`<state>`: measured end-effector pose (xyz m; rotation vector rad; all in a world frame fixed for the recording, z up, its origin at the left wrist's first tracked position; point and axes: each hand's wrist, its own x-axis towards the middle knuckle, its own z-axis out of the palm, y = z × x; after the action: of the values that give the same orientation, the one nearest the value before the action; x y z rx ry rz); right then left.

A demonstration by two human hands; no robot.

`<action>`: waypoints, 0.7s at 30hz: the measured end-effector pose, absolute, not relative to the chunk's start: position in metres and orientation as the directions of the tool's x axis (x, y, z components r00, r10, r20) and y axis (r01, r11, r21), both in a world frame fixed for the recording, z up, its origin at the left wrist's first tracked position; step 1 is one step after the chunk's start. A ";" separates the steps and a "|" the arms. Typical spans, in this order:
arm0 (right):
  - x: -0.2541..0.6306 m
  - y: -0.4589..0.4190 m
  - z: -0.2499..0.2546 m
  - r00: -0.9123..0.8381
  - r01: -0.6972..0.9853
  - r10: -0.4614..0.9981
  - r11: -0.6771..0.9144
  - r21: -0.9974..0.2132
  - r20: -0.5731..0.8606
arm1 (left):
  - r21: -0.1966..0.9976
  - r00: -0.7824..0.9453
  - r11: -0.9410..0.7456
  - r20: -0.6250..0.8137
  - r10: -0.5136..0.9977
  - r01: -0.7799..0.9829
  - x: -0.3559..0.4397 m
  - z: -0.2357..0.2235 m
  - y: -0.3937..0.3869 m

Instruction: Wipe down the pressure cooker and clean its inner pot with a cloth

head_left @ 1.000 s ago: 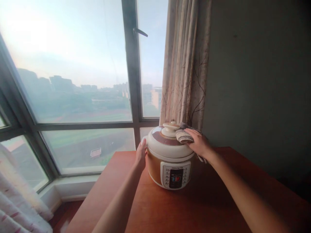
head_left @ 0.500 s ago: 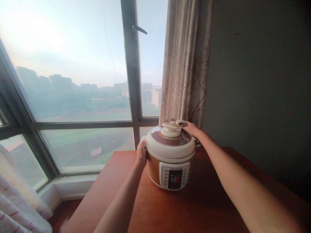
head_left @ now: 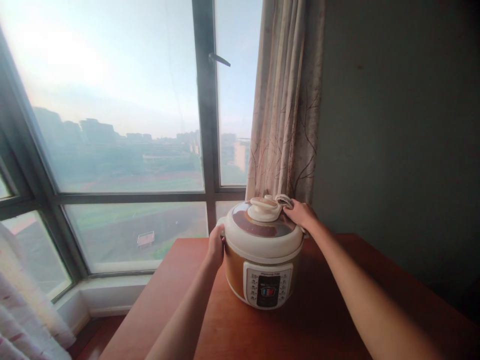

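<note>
A cream and brown electric pressure cooker stands on a reddish wooden table, its control panel facing me. My left hand grips the cooker's left side handle, fingers curled round it. My right hand presses a folded grey cloth onto the back right of the lid, just beside the lid's knob. The cloth is mostly hidden under my fingers.
A patterned beige curtain hangs right behind the cooker. A large window with a dark frame fills the left side, with a white sill below. A dark wall lies to the right. Another pale curtain shows at the bottom left.
My right hand slid the cloth from the lid's right edge round toward the back, next to the knob. The left hand stayed on the cooker's side.
</note>
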<state>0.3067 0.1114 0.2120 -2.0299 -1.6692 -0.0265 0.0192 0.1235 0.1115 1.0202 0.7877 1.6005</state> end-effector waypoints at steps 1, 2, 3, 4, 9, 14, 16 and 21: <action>0.306 0.109 0.211 0.244 0.922 0.911 -0.112 -0.371 0.332 | 0.878 -0.093 -0.245 0.227 0.969 -0.411 0.017 0.111 0.120; 0.306 0.107 0.211 0.242 0.921 0.909 -0.106 -0.375 0.339 | 0.880 -0.082 -0.240 0.226 0.971 -0.411 0.015 0.111 0.116; 0.306 0.106 0.211 0.239 0.920 0.907 -0.098 -0.379 0.347 | 0.882 -0.074 -0.236 0.226 0.971 -0.409 0.012 0.111 0.112; 0.306 0.105 0.211 0.235 0.919 0.904 -0.088 -0.383 0.356 | 0.884 -0.068 -0.233 0.225 0.972 -0.406 0.010 0.110 0.109; 0.301 0.100 0.210 0.168 0.915 0.894 0.016 -0.403 0.416 | 0.892 -0.103 -0.236 0.213 0.972 -0.386 0.005 0.106 0.104; 0.298 0.092 0.206 -0.004 0.878 0.848 0.257 -0.404 0.529 | 0.891 -0.171 -0.265 0.215 0.962 -0.368 0.008 0.102 0.107; 0.299 0.084 0.200 -0.045 0.856 0.819 0.327 -0.401 0.573 | 0.887 -0.184 -0.278 0.223 0.957 -0.369 0.010 0.102 0.108; 0.298 0.049 0.178 -0.135 0.792 0.710 0.497 -0.355 0.692 | 0.873 -0.203 -0.297 0.234 0.951 -0.387 0.013 0.104 0.108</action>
<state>0.2982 0.0491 0.1780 -1.2465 -1.8778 -0.1198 0.0135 0.1083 0.1040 0.9949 0.8417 1.6929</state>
